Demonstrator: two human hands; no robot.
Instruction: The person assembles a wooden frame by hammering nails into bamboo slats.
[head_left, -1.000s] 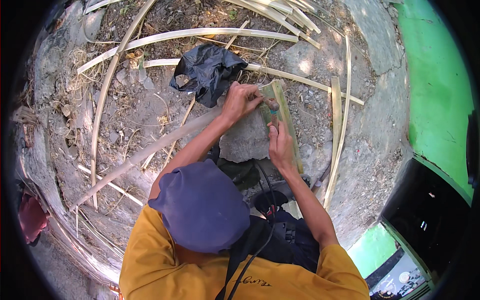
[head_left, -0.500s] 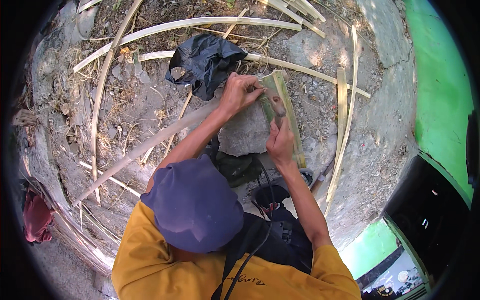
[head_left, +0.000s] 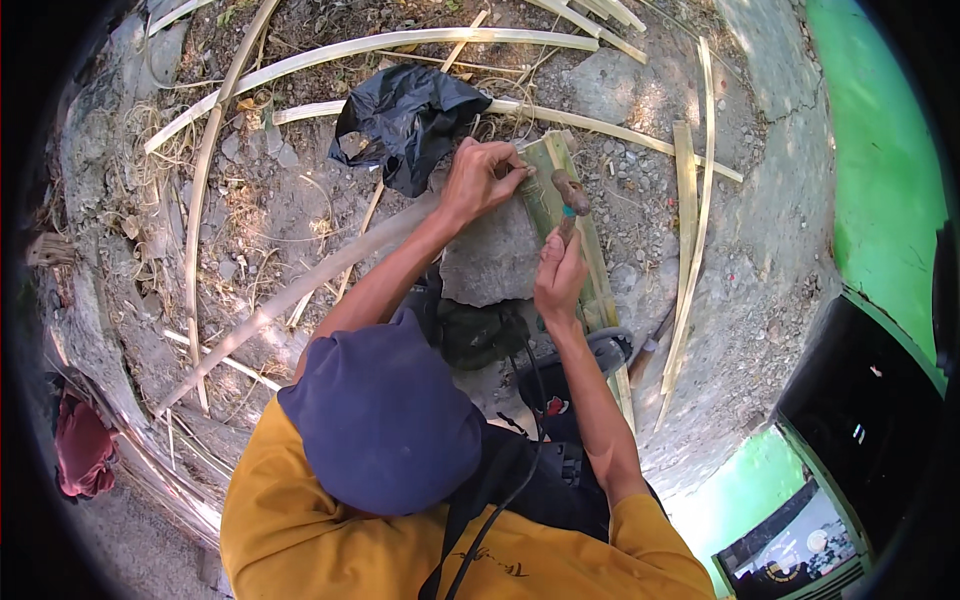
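Observation:
My left hand (head_left: 482, 182) is closed, thumb and forefinger pinched at the left edge of a split bamboo piece (head_left: 541, 188). What sits in the pinch is too small to make out. In my right hand (head_left: 560, 275) is a hammer (head_left: 570, 190), gripped by its handle, its rusty head over the bamboo and a little right of my left fingertips. A grey stone block (head_left: 490, 262) lies beneath, left of the bamboo. One long wooden slat (head_left: 300, 285) slants from the lower left up to my left wrist, passing by my forearm.
A crumpled black plastic bag (head_left: 410, 115) lies beyond my left hand. Long bamboo strips (head_left: 380, 42) are scattered over the gravelly ground, with more strips (head_left: 686, 200) at the right. A wooden-handled tool (head_left: 648, 355) rests right of my forearm. A green wall (head_left: 880, 150) stands far right.
The hammer head, blurred and close to my left fingertips before, has moved to the right and slightly up. More of the bamboo's near end shows beside my right forearm. My left hand keeps its pinch.

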